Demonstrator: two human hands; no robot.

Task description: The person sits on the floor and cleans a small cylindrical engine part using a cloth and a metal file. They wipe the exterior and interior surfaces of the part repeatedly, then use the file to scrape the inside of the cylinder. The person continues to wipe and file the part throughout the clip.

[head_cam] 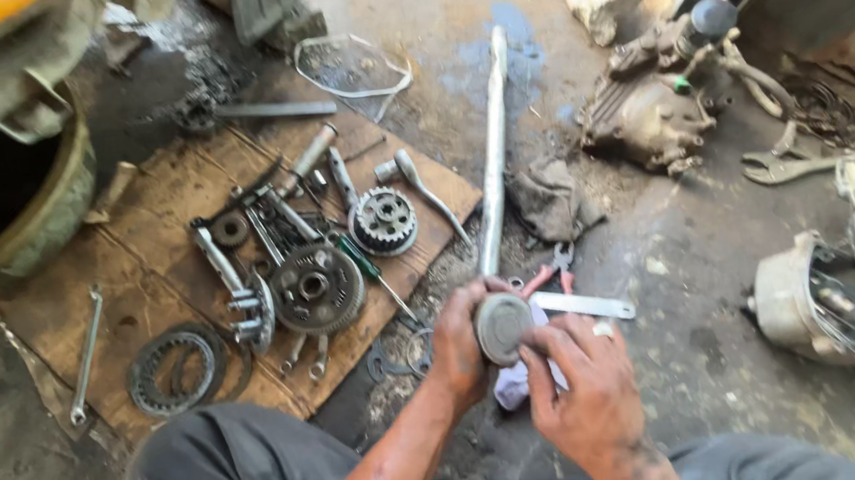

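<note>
My left hand [460, 348] grips a round grey metal part [502, 325], a disc-shaped cap, at the lower middle of the view. My right hand [586, 384] rests against its lower right edge, fingers curled on a pale cloth [511, 387] under the part. Both hands are grimy. Just beyond them a long metal shaft [491, 155] lies on the concrete floor, running away from me.
A cardboard sheet [149, 279] at left carries gears [317, 288], a sprocket [383, 221], clutch rings [174, 370], wrenches and a screwdriver. Red-handled pliers [553, 266] and a flat metal strip [583, 305] lie near my hands. Engine parts [654, 104] and a casing [828, 307] sit at right.
</note>
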